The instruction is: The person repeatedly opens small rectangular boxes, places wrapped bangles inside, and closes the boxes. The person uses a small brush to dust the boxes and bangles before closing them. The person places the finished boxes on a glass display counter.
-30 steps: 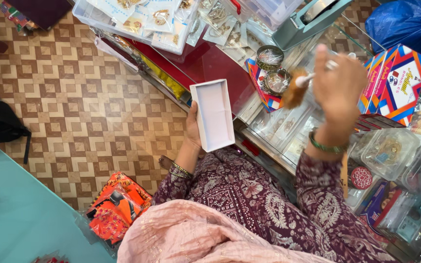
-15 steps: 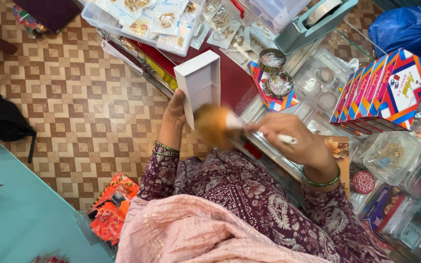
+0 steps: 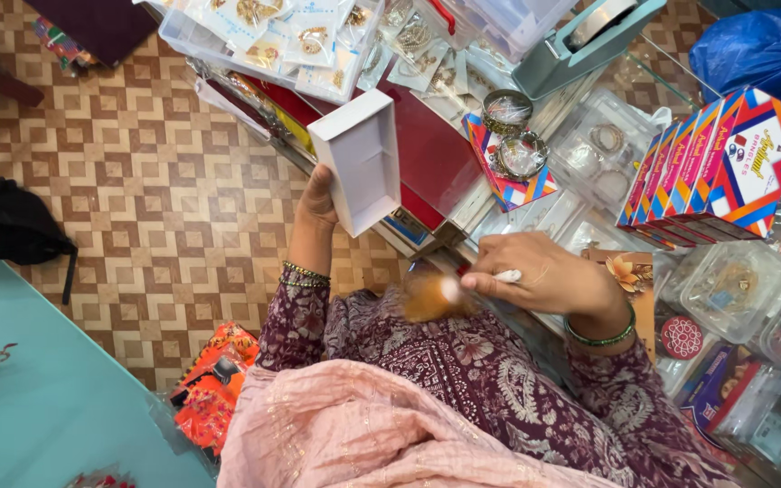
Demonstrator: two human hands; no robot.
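Gripping a white box (image 3: 359, 161), the left hand (image 3: 318, 199); right hand (image 3: 544, 276) pinching a brush (image 3: 445, 291).

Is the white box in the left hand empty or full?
Empty. The white box, held by the left hand, faces the camera open and shows only its bare white inside.

Jewellery shop: glass counter (image 3: 463, 203), packeted earrings (image 3: 268, 36), bangle boxes (image 3: 725, 167).

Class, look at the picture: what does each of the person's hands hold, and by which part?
The left hand grips an open white box by its lower edge. The right hand pinches the white handle of a brush with blurred orange bristles.
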